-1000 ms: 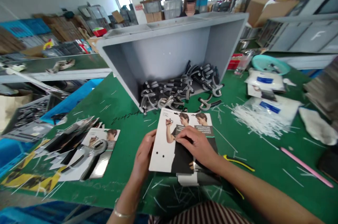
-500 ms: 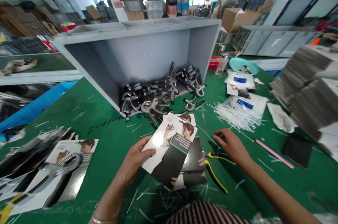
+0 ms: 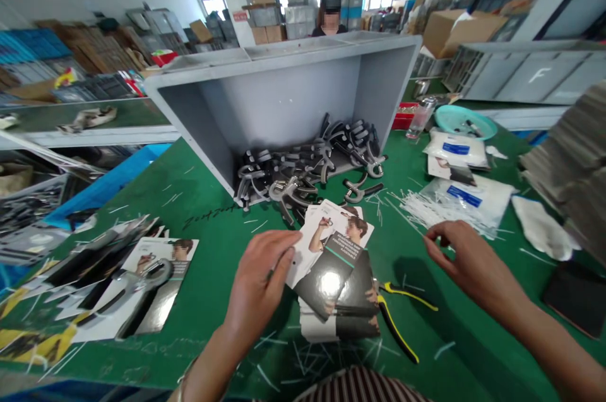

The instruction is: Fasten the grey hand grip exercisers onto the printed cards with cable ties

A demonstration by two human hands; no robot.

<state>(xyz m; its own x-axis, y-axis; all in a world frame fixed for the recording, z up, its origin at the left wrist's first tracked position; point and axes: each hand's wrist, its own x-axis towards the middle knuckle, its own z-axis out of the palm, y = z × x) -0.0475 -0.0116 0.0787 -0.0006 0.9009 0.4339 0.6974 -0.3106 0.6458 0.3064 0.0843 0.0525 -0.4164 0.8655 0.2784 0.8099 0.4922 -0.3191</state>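
My left hand point(image 3: 263, 277) lies palm down on the left edge of a printed product card point(image 3: 331, 247), holding it over a small stack of the same cards point(image 3: 345, 320) on the green table. My right hand point(image 3: 461, 263) hovers to the right, fingers pinched near a heap of white plastic ties point(image 3: 426, 206); whether it holds one is unclear. Yellow-handled cutters point(image 3: 400, 320) lie between the two hands. A pile of black and grey hand grippers point(image 3: 307, 168) spills from the grey bin point(image 3: 284, 86) behind the cards.
Finished cards with grippers attached point(image 3: 137, 282) lie at the left. White bags point(image 3: 457, 149), a teal bowl point(image 3: 466, 119), a white cloth point(image 3: 542, 228) and a dark pad point(image 3: 575, 298) sit at the right, beside tall stacks of cards point(image 3: 575, 156). A person point(image 3: 330, 11) stands behind the bin.
My right hand left the card and moved right towards the white ties. My left hand kept the card and now rests flat on its edge.
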